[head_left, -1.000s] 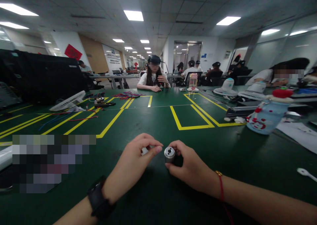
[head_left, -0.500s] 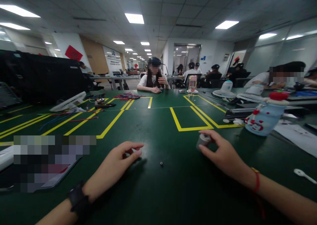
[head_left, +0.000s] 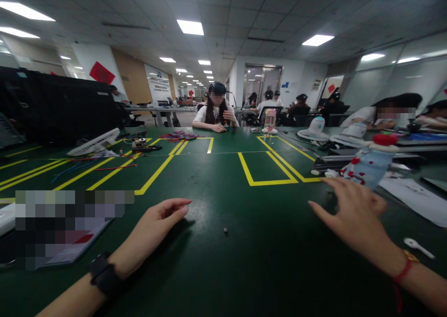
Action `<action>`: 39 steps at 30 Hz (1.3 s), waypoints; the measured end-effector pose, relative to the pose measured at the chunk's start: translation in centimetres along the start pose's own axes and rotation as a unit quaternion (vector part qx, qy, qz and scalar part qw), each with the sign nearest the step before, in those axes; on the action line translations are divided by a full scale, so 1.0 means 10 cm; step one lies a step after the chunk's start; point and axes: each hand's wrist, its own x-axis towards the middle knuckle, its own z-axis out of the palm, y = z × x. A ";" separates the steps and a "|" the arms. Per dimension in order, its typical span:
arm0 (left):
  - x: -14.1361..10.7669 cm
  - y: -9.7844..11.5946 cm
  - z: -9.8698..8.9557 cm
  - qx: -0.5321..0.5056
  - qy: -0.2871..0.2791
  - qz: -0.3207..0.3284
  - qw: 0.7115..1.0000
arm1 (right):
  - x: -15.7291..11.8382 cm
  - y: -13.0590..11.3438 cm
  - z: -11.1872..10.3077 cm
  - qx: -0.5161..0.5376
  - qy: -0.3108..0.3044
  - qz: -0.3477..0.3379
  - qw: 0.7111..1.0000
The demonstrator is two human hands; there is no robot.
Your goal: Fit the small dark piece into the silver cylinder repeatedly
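Note:
My left hand point(head_left: 159, 221) hovers low over the green table point(head_left: 244, 270), fingers loosely bent and thumb a little apart, with nothing in it. To its right a tiny dark ring-like part point(head_left: 225, 230) lies by itself on the tabletop. Over on the right, my right hand point(head_left: 359, 212) is open, its thumb and forefinger spread wide. It is close in front of a light blue bottle point(head_left: 375, 163) with a red top and partly covers it. A dim patch shows between thumb and forefinger; what it is I cannot make out.
A white spoon-shaped piece point(head_left: 419, 248) and paper point(head_left: 401, 193) lie at right. White fans point(head_left: 313, 130) stand behind the bottle. At left are a blurred-out flat device point(head_left: 70, 252), a tilted white fan point(head_left: 94, 142) and wires point(head_left: 181, 135). A person point(head_left: 214, 112) sits opposite.
My right hand has moved right toward the bottle and spread its fingers. The small grey cylinder it held is no longer visible in it. My left hand has shifted slightly left.

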 end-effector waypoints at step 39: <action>0.01 -0.06 0.02 0.022 0.038 -0.002 0.999 | 0.19 0.82 -0.39 -0.020 -0.118 0.161 0.980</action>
